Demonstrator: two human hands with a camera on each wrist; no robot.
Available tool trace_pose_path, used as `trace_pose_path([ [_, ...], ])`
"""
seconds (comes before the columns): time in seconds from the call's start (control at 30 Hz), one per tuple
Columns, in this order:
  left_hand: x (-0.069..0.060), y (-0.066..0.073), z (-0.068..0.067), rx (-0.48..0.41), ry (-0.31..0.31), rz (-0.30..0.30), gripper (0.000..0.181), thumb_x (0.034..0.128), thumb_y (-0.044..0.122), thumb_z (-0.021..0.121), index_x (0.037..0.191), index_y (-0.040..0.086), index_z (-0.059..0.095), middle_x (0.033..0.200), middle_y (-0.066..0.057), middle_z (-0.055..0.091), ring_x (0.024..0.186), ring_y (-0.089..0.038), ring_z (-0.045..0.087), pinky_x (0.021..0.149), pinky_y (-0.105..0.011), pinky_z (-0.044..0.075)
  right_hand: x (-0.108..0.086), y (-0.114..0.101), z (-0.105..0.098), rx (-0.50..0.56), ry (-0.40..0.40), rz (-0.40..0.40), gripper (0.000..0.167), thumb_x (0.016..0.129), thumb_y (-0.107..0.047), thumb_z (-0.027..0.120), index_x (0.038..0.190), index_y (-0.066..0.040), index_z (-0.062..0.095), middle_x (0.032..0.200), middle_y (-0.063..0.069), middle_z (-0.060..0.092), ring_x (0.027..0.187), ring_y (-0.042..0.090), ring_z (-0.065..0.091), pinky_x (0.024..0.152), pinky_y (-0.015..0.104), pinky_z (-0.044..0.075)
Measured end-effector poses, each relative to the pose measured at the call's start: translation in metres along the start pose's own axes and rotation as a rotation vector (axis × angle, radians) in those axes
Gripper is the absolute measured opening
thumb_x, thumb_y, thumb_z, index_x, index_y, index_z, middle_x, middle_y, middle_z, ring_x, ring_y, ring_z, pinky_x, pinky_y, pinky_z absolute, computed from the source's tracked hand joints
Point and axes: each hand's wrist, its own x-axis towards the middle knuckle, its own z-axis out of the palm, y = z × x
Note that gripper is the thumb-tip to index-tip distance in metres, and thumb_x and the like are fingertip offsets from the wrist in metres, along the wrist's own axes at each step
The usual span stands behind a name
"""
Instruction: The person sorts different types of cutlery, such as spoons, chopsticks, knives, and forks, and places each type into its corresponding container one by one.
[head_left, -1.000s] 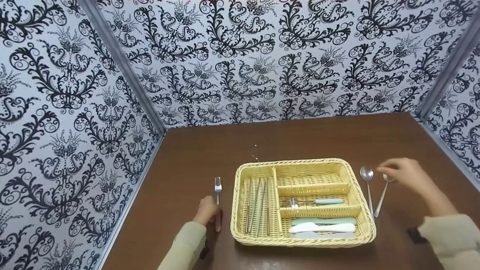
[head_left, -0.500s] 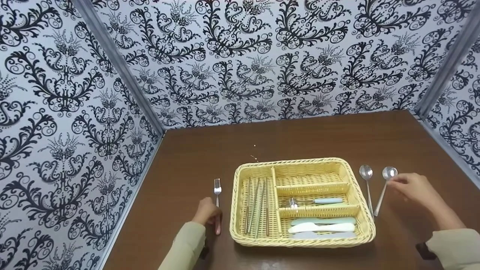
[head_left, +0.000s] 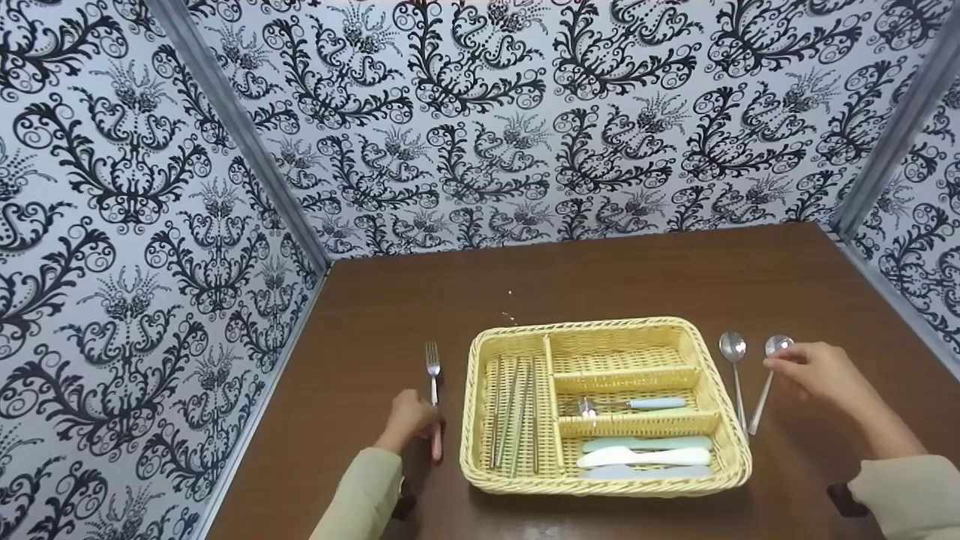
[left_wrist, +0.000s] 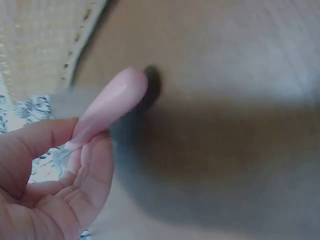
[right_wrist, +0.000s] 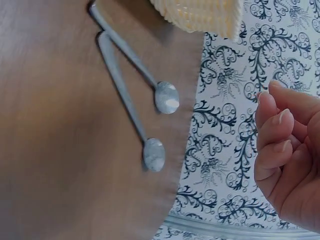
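My left hand (head_left: 411,420) pinches a fork (head_left: 433,369) by its pink handle (left_wrist: 112,97) between thumb and fingers, just left of the wicker basket. The fork's tines point toward the back wall. My right hand (head_left: 817,367) hovers over the right-hand spoon (right_wrist: 154,155), near its bowl. In the right wrist view its fingers are bent loosely, thumb tip close to the index finger, and they hold nothing. A second metal spoon (head_left: 732,346) lies between that spoon and the basket, the two handle ends nearly meeting.
The wicker cutlery basket (head_left: 607,324) has several compartments. Chopsticks (head_left: 516,412) lie in its left one; pale knives (head_left: 646,456) are in the front right one. A blue-handled piece of cutlery (head_left: 657,403) lies in the middle one. Patterned walls (head_left: 480,135) border the brown table (head_left: 420,292).
The left hand has drawn the fork slightly up and away from the table's near side. The right hand moved right and down from above the spoon's bowl, then a little left.
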Motion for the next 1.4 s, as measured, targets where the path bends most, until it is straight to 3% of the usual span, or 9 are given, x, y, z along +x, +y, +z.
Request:
trace_pose_path([
  [0.1,-0.004,0.016,-0.009,-0.048,0.057,0.132,0.020,0.0734,0.003,0.062,0.057,0.006,0.051,0.049,-0.001,0.049,0.044,-0.015,0.047,0.041,-0.024,0.039,0.000,-0.011,-0.001,-0.003,0.027,-0.023,0.031,0.090,-0.023,0.057,0.098,0.007,0.063,0.055,0.002,0.052,0.042,0.012,0.046,0.043,0.027,0.038],
  [0.2,-0.010,0.042,-0.018,-0.141,0.110,0.249,0.015,0.0779,0.008,0.065,0.066,0.001,0.059,0.054,0.000,0.055,0.050,-0.016,0.052,0.045,-0.024,0.040,0.000,-0.029,-0.001,0.004,0.060,-0.056,0.030,0.090,-0.023,0.057,0.098,0.006,0.063,0.060,0.005,0.057,0.044,0.009,0.047,0.045,0.026,0.040],
  [0.33,-0.022,0.082,-0.017,-0.364,0.086,0.342,0.015,0.0791,0.008,0.065,0.083,-0.006,0.064,0.066,-0.003,0.061,0.058,-0.014,0.056,0.054,-0.026,0.049,0.001,-0.062,0.001,0.023,0.107,-0.127,0.028,0.088,-0.021,0.059,0.099,0.004,0.065,0.077,0.016,0.066,0.049,0.007,0.054,0.049,0.023,0.045],
  [0.43,-0.035,0.108,-0.006,-0.573,-0.023,0.349,0.017,0.0792,0.005,0.062,0.089,-0.009,0.062,0.068,-0.006,0.064,0.058,-0.013,0.060,0.058,-0.029,0.053,0.000,-0.091,0.006,0.007,0.149,-0.197,0.024,0.086,-0.020,0.063,0.099,0.000,0.067,0.087,0.017,0.068,0.060,0.012,0.060,0.057,0.023,0.047],
  [0.53,-0.048,0.129,0.012,-0.699,-0.123,0.370,0.018,0.0795,0.004,0.061,0.090,-0.012,0.061,0.065,-0.010,0.065,0.057,-0.015,0.063,0.060,-0.032,0.055,-0.003,-0.120,0.017,-0.009,0.173,-0.268,0.021,0.084,-0.018,0.065,0.098,-0.003,0.068,0.088,0.013,0.069,0.067,0.014,0.061,0.061,0.023,0.048],
  [0.73,-0.077,0.160,0.057,-0.838,-0.223,0.352,0.017,0.0811,0.007,0.064,0.090,-0.007,0.061,0.070,-0.011,0.066,0.061,-0.018,0.064,0.065,-0.035,0.055,-0.014,-0.168,0.050,0.041,0.010,-0.408,0.022,0.085,-0.017,0.063,0.099,-0.001,0.066,0.084,0.008,0.068,0.064,0.009,0.059,0.056,0.019,0.050],
  [0.87,-0.090,0.172,0.079,-0.919,-0.205,0.309,0.017,0.0799,0.007,0.066,0.089,-0.005,0.058,0.072,-0.008,0.063,0.060,-0.014,0.062,0.065,-0.033,0.055,-0.018,-0.185,0.068,-0.010,-0.056,-0.478,0.025,0.084,-0.021,0.063,0.100,-0.002,0.065,0.083,0.003,0.068,0.065,0.007,0.058,0.059,0.019,0.048],
  [1.0,-0.093,0.177,0.090,-0.954,-0.176,0.318,0.016,0.0800,0.004,0.066,0.087,-0.006,0.056,0.072,-0.005,0.062,0.057,-0.011,0.061,0.062,-0.030,0.055,-0.019,-0.190,0.075,-0.033,-0.075,-0.451,0.022,0.085,-0.020,0.062,0.099,-0.003,0.065,0.079,0.001,0.067,0.063,0.007,0.058,0.058,0.019,0.048],
  [1.4,-0.096,0.176,0.094,-0.930,-0.173,0.358,0.017,0.0794,0.002,0.066,0.089,-0.008,0.056,0.077,-0.008,0.062,0.063,-0.010,0.060,0.061,-0.026,0.054,-0.011,-0.188,0.081,0.013,-0.040,-0.476,0.008,0.084,-0.009,0.061,0.085,-0.003,0.066,0.069,0.000,0.064,0.055,0.003,0.051,0.049,0.018,0.043],
])
